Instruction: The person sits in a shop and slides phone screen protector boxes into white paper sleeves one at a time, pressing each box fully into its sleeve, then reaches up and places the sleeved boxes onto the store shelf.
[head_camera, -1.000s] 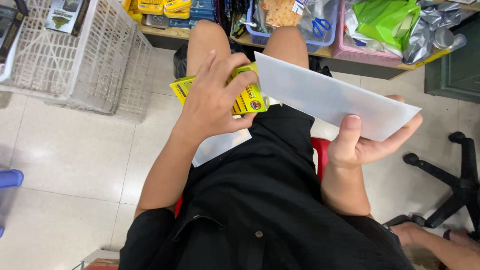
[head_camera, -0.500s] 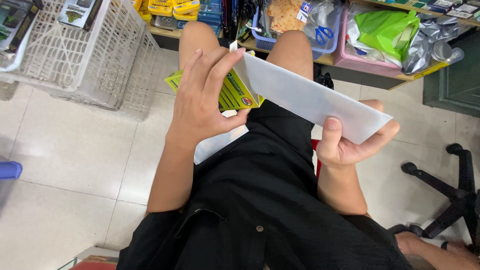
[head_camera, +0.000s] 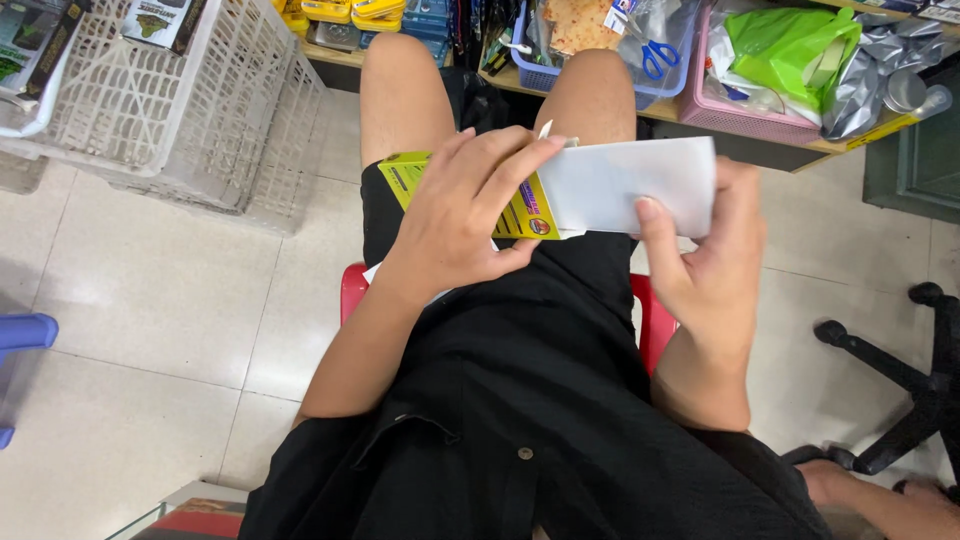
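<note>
head view, centre frame: left hand (head_camera: 462, 215) clamps a flat yellow cardboard packet (head_camera: 520, 205) over the lap. right hand (head_camera: 712, 262) pinches a white paper sleeve (head_camera: 630, 185), thumb on its face, sleeve touching the packet's right end. white plastic lattice basket (head_camera: 170, 100) upper left.

Left hand (head_camera: 465, 215) covers most of the yellow packet (head_camera: 522, 212); blue stool (head_camera: 20, 340) is cut off at the left edge.
</note>
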